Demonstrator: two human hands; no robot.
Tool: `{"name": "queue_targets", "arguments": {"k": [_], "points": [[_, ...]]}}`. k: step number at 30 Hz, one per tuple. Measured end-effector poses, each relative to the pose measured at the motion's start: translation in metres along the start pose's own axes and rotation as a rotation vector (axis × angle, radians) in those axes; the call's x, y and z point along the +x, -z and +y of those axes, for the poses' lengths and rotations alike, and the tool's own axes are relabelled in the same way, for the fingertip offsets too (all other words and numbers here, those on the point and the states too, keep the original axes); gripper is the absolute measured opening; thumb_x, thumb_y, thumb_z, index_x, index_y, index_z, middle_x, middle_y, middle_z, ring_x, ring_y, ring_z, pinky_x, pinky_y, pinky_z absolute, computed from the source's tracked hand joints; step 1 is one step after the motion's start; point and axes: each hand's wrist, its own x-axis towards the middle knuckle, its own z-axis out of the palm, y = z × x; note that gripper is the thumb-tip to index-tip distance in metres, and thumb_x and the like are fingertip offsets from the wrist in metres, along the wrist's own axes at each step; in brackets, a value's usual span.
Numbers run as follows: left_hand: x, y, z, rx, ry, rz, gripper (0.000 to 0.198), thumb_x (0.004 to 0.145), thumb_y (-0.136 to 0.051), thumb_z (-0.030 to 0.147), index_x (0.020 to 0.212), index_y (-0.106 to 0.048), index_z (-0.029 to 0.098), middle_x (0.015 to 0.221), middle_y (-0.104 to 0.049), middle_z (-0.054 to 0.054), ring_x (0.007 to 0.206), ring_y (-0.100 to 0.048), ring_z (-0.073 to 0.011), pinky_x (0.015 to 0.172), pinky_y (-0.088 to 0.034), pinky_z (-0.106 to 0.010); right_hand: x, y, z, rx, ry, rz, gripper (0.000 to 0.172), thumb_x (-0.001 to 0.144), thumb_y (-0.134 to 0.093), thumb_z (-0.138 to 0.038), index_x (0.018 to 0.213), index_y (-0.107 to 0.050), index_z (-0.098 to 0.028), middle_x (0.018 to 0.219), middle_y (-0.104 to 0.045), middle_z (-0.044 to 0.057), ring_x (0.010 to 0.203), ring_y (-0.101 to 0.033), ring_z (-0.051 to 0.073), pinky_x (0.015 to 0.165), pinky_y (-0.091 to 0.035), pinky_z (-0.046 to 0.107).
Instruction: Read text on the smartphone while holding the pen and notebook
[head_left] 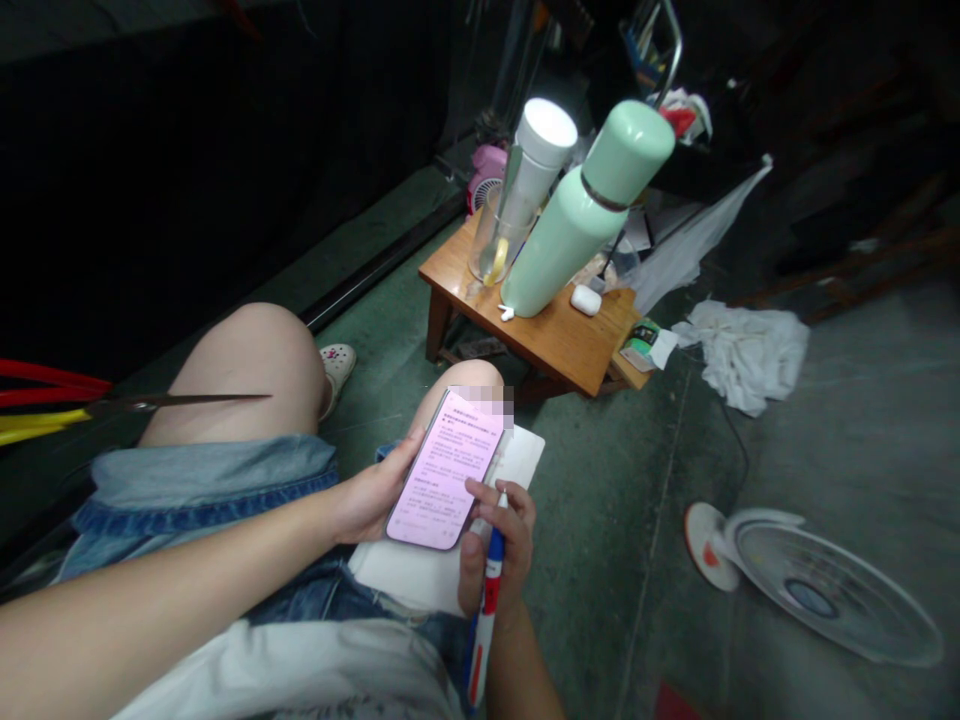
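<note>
Pen [486,610] glossy plastic; table [555,345] varnished wood.

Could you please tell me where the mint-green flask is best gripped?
Grip the mint-green flask around its smooth body just below the dark band, coming from the near side; that stretch is open, while a glass tumbler stands close on its left.

The camera sits on my head and looks forward and down. My left hand [367,497], my right hand [499,545] and my knee [240,370] are very near it. The small table [555,345] and the fan [810,585] are farther off.
</note>
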Motion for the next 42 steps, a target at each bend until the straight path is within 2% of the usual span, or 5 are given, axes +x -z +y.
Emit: {"name": "queue_targets", "arguments": {"k": [9, 24, 29, 37, 42], "points": [[0.0, -0.001, 0.001, -0.017, 0.001, 0.003, 0.076, 0.088, -0.026, 0.063, 0.144, -0.031, 0.012, 0.129, -0.06, -0.015, 0.123, -0.051, -0.0296, 0.106, -0.032, -0.042, 0.003, 0.0, 0.0, 0.004, 0.015, -0.004, 0.024, 0.082, -0.049, -0.021, 0.106, -0.047, -0.021, 0.107, -0.069, 0.007, 0.114, -0.051, 0.021, 0.091, -0.044, 0.044], [0.002, 0.002, -0.001, -0.01, -0.012, 0.037, 0.077, 0.088, -0.025, 0.063, 0.144, -0.031, 0.009, 0.118, -0.067, -0.016, 0.117, -0.056, -0.0301, 0.102, -0.036, -0.045, -0.002, -0.003, 0.002, 0.043, -0.02, 0.011, 0.029, 0.08, -0.052, -0.021, 0.109, -0.048, -0.02, 0.112, -0.066, 0.008, 0.122, -0.048, 0.023, 0.092, -0.044, 0.048], [0.002, 0.003, -0.002, -0.022, -0.018, -0.005, 0.075, 0.089, -0.027, 0.062, 0.143, -0.033, 0.01, 0.12, -0.066, -0.016, 0.117, -0.057, -0.0296, 0.102, -0.036, -0.044, -0.001, -0.002, 0.002, 0.033, 0.014, -0.003, 0.027, 0.082, -0.05, -0.026, 0.109, -0.048, -0.02, 0.113, -0.066, 0.008, 0.123, -0.048, 0.024, 0.095, -0.039, 0.05], [0.004, 0.01, -0.002, -0.012, -0.013, -0.042, 0.079, 0.087, -0.025, 0.065, 0.141, -0.036, 0.009, 0.121, -0.065, -0.017, 0.119, -0.055, -0.03, 0.104, -0.033, -0.045, 0.004, 0.002, -0.001, 0.015, 0.062, -0.003, 0.025, 0.084, -0.047, -0.03, 0.108, -0.045, -0.022, 0.1, -0.069, 0.004, 0.103, -0.057, 0.019, 0.085, -0.042, 0.042], [0.003, 0.008, -0.002, -0.009, -0.007, -0.023, 0.077, 0.088, -0.025, 0.064, 0.142, -0.035, 0.01, 0.12, -0.066, -0.017, 0.118, -0.056, -0.0297, 0.103, -0.034, -0.045, 0.001, -0.001, 0.001, 0.032, 0.033, 0.009, 0.029, 0.082, -0.048, -0.026, 0.11, -0.046, -0.021, 0.1, -0.068, 0.005, 0.102, -0.056, 0.019, 0.089, -0.039, 0.044]]}}
